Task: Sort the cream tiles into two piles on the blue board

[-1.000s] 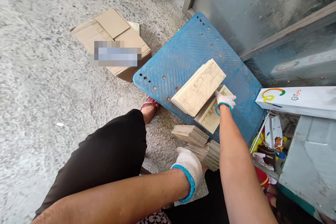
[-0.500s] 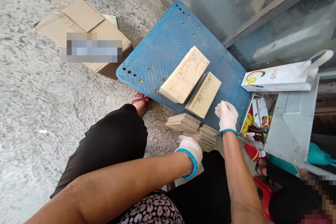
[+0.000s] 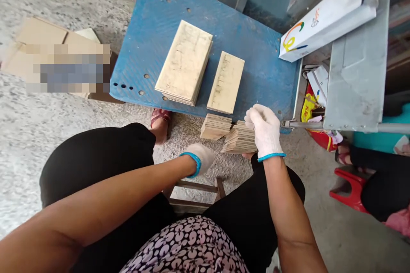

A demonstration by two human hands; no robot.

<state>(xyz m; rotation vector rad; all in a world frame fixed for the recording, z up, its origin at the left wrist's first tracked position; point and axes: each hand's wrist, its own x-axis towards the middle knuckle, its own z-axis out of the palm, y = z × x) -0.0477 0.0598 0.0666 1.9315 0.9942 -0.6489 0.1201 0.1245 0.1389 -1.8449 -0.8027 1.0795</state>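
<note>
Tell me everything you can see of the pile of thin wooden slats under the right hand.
The pile of slats is a low stack of thin, pale brown rectangular pieces, seemingly wood, layered edges showing, slightly fanned rather than squared. It lies on the concrete floor just before the blue board, beside a neater similar stack on its left. The gloved right hand covers its right end; whether it grips cannot be told.

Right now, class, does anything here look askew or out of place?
Yes. On the floor, the right stack, by the right hand, is fanned, its pieces slid out of line; the left stack sits square.
</note>
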